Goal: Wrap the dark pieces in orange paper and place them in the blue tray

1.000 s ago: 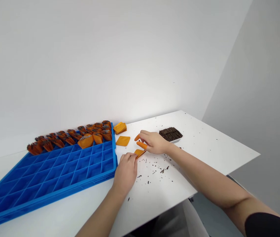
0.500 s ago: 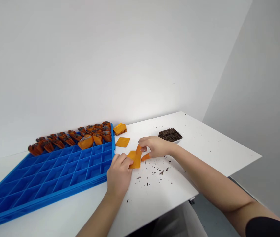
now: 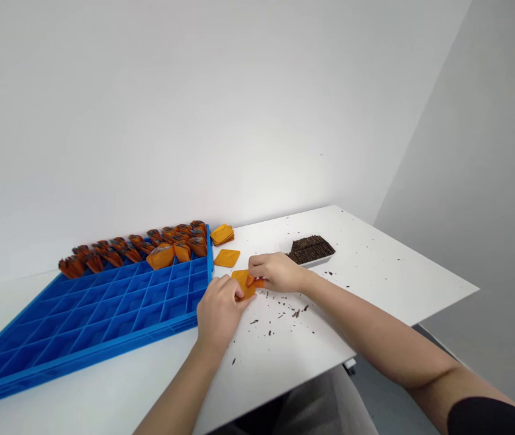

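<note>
My left hand (image 3: 220, 307) grips the lower left of a small orange pouch (image 3: 240, 279), held just above or on the white table. At the pouch's right edge, my right hand (image 3: 279, 272) pinches with thumb and forefinger. Those two fingertips look covered in brighter orange, like finger cots (image 3: 258, 283). Whether anything small sits between them is hidden. A single flat orange pouch (image 3: 227, 258) lies just beyond my hands, with a small stack of pouches (image 3: 222, 234) behind it.
A blue compartment tray (image 3: 103, 349) fills the left side, bundles of orange pouches (image 3: 161, 257) standing in its back rows. Behind my right hand, a shallow white tray (image 3: 323, 261) holds dark brown strips (image 3: 309, 248). Dark crumbs (image 3: 297, 313) are scattered over the table (image 3: 393, 266).
My right hand has come slightly left and its thumb and forefinger have closed together at the pouch. The left thumb has stretched along the pouch's lower edge. The view has shifted slightly.
</note>
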A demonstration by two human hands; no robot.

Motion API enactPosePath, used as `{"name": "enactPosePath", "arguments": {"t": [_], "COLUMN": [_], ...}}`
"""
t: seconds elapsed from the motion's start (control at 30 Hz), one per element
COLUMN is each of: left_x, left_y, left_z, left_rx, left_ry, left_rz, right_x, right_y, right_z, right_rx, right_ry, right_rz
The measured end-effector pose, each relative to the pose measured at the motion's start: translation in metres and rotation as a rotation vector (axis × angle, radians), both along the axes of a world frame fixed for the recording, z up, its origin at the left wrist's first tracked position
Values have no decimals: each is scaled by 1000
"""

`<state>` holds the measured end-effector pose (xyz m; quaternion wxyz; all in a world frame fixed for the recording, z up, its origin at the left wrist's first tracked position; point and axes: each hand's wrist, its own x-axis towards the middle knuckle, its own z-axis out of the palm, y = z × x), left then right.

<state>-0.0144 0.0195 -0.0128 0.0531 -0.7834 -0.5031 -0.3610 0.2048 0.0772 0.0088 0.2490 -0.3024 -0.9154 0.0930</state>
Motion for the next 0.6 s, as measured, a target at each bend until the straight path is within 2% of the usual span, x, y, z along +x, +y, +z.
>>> {"name": "enactPosePath", "arguments": {"t": [0.13, 0.27, 0.43, 0.6], "left_x": [-5, -11, -17, -19], "left_y": [5, 9, 11, 15], "left_z": [7, 13, 18, 14], "left_rx": [75, 67, -3, 27], "left_ry": [-184, -248, -251, -261], "left_rz": [-172, -313, -442, -472], "right_x": [4, 3, -3, 4], "right_y": [7, 9, 6, 9], "right_z": [2, 5, 0, 3], "right_rx": [-95, -261, -342, -301], "right_ry": [231, 396, 459, 374], "right_rz": [-4, 61, 154, 165]}}
